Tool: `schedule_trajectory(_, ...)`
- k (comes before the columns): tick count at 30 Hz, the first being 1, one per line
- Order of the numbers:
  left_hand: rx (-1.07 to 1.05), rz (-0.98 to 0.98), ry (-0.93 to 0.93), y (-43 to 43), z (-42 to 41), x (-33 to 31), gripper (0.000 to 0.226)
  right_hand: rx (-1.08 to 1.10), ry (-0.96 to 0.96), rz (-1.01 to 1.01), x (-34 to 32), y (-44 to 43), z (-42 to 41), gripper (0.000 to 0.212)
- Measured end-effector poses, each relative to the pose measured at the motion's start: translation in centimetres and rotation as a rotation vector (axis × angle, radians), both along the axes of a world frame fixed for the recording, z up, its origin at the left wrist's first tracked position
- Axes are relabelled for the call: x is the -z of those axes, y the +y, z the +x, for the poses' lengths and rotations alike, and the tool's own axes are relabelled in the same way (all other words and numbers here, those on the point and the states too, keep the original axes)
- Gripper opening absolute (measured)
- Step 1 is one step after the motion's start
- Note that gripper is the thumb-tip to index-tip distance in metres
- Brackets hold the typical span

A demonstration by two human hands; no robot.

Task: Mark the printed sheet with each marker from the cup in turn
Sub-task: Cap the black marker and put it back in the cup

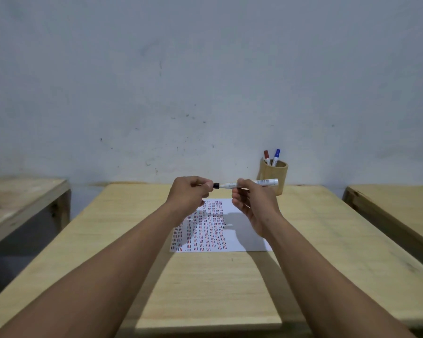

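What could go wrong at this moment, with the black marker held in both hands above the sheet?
1. The left hand grips the black cap by the fingertips only; it may drop onto the printed sheet.
2. The marker, pinched by the right hand, ends close to the cup and might knock it.

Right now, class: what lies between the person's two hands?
In the head view, a white marker spans the gap: left hand pinches its black cap end, right hand grips the barrel.

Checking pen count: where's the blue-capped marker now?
Head view: the blue-capped marker stands in the wooden cup at the table's far right, beside the red-capped marker.
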State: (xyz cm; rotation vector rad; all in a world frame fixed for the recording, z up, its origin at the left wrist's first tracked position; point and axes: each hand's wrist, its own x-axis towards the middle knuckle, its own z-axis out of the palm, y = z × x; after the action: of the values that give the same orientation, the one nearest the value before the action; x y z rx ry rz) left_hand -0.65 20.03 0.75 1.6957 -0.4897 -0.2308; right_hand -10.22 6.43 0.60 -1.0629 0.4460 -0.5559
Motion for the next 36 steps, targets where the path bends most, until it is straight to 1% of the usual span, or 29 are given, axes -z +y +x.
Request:
schedule_trajectory(3,0.025,-0.025,0.051,-0.2,-0.6,-0.4,0.017,-0.002,-0.004,-0.016,-0.2,-0.3,-0.5,0.012)
schedule_trajectory(8,0.024,-0.020,0.061,-0.6,-0.9,-0.7,0.016,-0.022,-0.021,-0.061,-0.2,-0.5,-1.2,0.013)
schedule_trajectory(11,0.041,-0.054,0.108,-0.8,-1.1,-1.0,0.016,-0.021,-0.034,-0.065,-0.4,-0.5,-1.3,0.014)
schedule_trajectory(14,0.058,-0.103,0.166,-1.0,-1.1,-1.3,0.017,-0.044,-0.057,-0.034,-0.6,-0.7,-1.5,0.014)
schedule_trajectory(18,0.056,-0.133,0.164,-1.0,-1.3,-1.7,0.015,-0.054,-0.076,0.023,-0.5,-0.7,-1.2,0.015)
schedule_trajectory(21,0.050,-0.174,0.158,-1.1,-2.0,-2.2,0.013,-0.049,-0.068,0.023,-0.4,-0.7,-1.3,0.012)
schedule_trajectory(23,0.041,-0.183,0.144,-1.3,-2.5,-2.5,0.010,-0.017,-0.061,0.059,-0.6,-0.5,-1.2,0.012)
schedule_trajectory(25,0.015,-0.158,0.088,-1.8,-2.8,-2.8,0.009,0.076,-0.070,0.157,-1.2,-0.2,-0.8,0.009)
schedule_trajectory(26,-0.004,-0.140,0.050,-2.1,-2.9,-3.0,0.009,0.141,-0.075,0.180,-1.6,0.0,-0.6,0.016)
schedule_trajectory(27,-0.025,-0.124,0.013,-2.4,-3.0,-3.1,0.009,0.207,-0.079,0.175,-1.8,0.1,-0.3,0.033)
schedule_trajectory(28,-0.044,-0.110,-0.023,-2.7,-3.0,-3.3,0.010,0.261,-0.089,0.139,-1.9,-0.1,-0.1,0.053)
schedule_trajectory(29,-0.060,-0.096,-0.059,-3.0,-3.1,-3.6,0.011,0.290,-0.088,0.066,-2.1,-0.3,0.0,0.065)
schedule_trajectory(30,-0.073,-0.079,-0.100,-3.3,-3.2,-3.9,0.012,0.291,-0.062,-0.048,-2.3,-0.4,-0.1,0.061)
schedule_trajectory(32,-0.097,-0.044,-0.193,-3.9,-3.3,-4.8,0.014,0.248,0.041,-0.295,-2.9,-0.8,-0.5,0.028)
schedule_trajectory(33,-0.106,-0.033,-0.233,-4.3,-3.4,-5.4,0.014,0.222,0.106,-0.403,-3.1,-1.2,-0.7,0.025)
schedule_trajectory(34,-0.110,-0.027,-0.265,-4.6,-3.4,-5.9,0.014,0.211,0.169,-0.510,-3.3,-1.8,-0.8,0.026)
schedule_trajectory(36,-0.102,0.000,-0.321,-5.4,-3.5,-6.9,0.015,0.232,0.290,-0.774,-3.6,-2.9,-1.2,0.024)
